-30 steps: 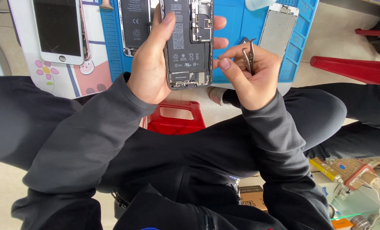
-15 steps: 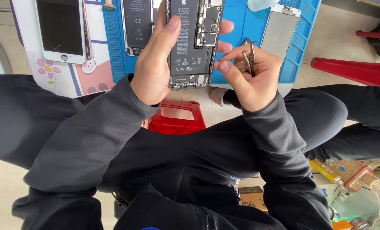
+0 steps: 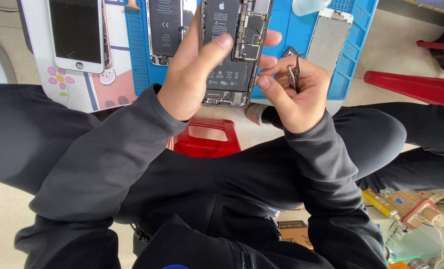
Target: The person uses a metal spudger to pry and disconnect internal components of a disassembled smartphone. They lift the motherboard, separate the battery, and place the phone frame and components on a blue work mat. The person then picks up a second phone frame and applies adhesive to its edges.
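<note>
My left hand grips an opened phone upright above my lap, its black battery and circuit board facing me and my thumb across the battery. My right hand is curled beside the phone's right edge and holds metal tweezers, with the fingertips touching the phone's side. Both arms wear dark sleeves.
A blue work mat lies ahead with a second opened phone and a silver display plate on it. A white phone screen rests on a patterned pad at left. A red stool sits below my hands; clutter at bottom right.
My left hand has lifted the phone slightly up and away, and the thumb has slid further onto the battery. My right hand followed with the tweezers.
</note>
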